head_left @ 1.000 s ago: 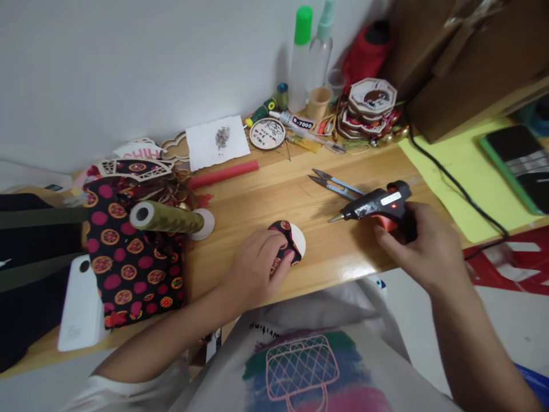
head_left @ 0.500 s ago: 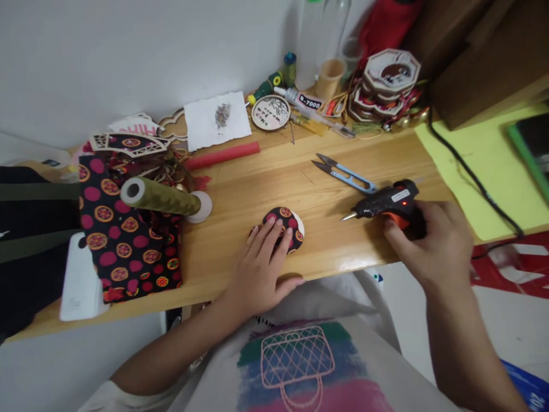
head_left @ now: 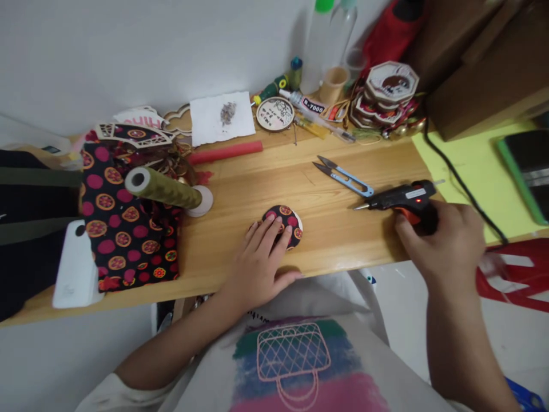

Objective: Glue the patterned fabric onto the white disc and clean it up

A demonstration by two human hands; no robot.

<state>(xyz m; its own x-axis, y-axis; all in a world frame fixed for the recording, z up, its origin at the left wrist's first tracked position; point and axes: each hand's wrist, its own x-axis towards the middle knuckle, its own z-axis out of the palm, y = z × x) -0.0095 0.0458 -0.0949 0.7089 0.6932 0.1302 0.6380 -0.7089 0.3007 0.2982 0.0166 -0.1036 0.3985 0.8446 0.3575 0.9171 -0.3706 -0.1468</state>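
My left hand (head_left: pixel 259 254) lies palm down near the table's front edge. Its stretched fingers rest on a small rounded piece covered in black patterned fabric (head_left: pixel 293 222), with a white edge showing at its right. The hand hides part of this piece. My right hand (head_left: pixel 448 240) is wrapped round the handle of a black hot glue gun (head_left: pixel 405 197) with a lit red light. The gun's metal nozzle points left, low over the table. Blue-handled thread snips (head_left: pixel 345 177) lie on the wood between the piece and the gun, blades towards the left.
On the left of the table (head_left: pixel 231 183) are folded patterned fabric (head_left: pixel 128 246), a gold ribbon roll (head_left: pixel 167 189) and a white phone (head_left: pixel 77 269). A red stick (head_left: pixel 231 151) lies behind. A glue tube (head_left: pixel 306 103), bottles and a brown box (head_left: pixel 484 74) line the back; a black cable (head_left: pixel 458 177) crosses yellow paper.
My right hand has moved a little to the right with the glue gun, away from the snips. My left hand stays on the fabric-covered piece. The camera view has shifted slightly.
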